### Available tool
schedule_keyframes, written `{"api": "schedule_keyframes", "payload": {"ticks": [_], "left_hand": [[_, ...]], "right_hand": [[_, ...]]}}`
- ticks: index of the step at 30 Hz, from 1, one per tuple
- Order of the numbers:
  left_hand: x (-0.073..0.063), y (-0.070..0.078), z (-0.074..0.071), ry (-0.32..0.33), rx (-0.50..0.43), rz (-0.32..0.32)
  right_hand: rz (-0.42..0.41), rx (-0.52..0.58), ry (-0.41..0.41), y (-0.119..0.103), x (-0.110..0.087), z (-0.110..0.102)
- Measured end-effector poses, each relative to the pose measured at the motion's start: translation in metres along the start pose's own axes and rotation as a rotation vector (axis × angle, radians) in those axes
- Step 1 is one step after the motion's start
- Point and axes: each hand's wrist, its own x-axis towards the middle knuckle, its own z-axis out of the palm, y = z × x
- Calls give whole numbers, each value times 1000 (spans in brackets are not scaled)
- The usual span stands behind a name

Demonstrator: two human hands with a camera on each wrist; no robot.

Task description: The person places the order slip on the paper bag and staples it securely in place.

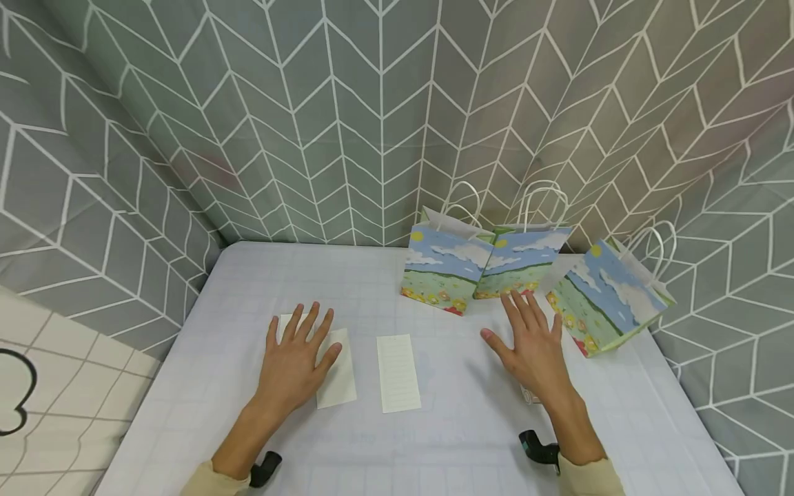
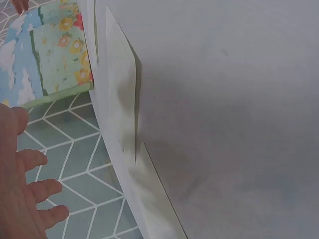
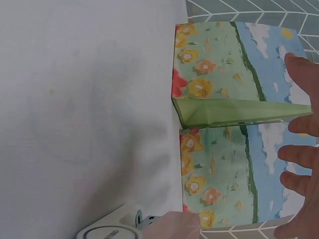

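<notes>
My left hand (image 1: pixel 291 368) hovers palm down with fingers spread over pale paper slips. One slip (image 1: pixel 340 382) shows beside its thumb; another (image 1: pixel 285 321) is mostly hidden behind the fingers. A lined paper slip (image 1: pixel 399 374) lies to their right on the white table. In the left wrist view, the left hand's fingers (image 2: pixel 42 190) stand apart, holding nothing. My right hand (image 1: pixel 532 353), fingers straight, is raised over the table in front of the paper gift bags. Beneath its wrist a small printed item (image 1: pixel 530 395) peeks out; in the right wrist view a white piece (image 3: pixel 110 230) and a pinkish piece (image 3: pixel 172 226) show there.
Three upright gift bags with painted meadows and white handles occupy the back right: a left bag (image 1: pixel 443 265), a middle bag (image 1: pixel 521 258) and an angled right bag (image 1: pixel 611 296). Grey patterned curtain (image 1: pixel 347 124) surrounds the white table (image 1: pixel 298 275) at the back and sides.
</notes>
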Motion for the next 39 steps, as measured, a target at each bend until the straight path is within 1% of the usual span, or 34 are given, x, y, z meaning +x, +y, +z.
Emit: {"api": "schedule_keyframes", "payload": {"ticks": [2, 6, 11, 17, 19, 22, 25, 31, 35, 39], "left_hand": [[2, 2, 1, -18, 6, 3], [8, 7, 3, -33, 16, 19], [17, 14, 12, -55, 42, 45], [27, 25, 24, -138, 62, 71], [30, 29, 27, -166, 70, 91], [34, 34, 32, -194, 82, 121], [38, 40, 36, -221, 90, 133], [41, 52, 44, -264, 104, 147], [42, 57, 47, -281, 119, 165], [42, 61, 47, -282, 115, 170]], "right_hand": [[-1, 15, 5, 1, 3, 0], [2, 50, 10, 2, 12, 1], [4, 85, 28, 6, 23, 4], [19, 97, -7, 7, 32, 9], [22, 99, -19, 7, 34, 10], [21, 97, -27, 7, 37, 12], [14, 94, -25, 7, 40, 16], [7, 131, -23, 7, 45, 24], [32, 181, -49, 5, 47, 26], [50, 219, -80, 2, 48, 29]]}}
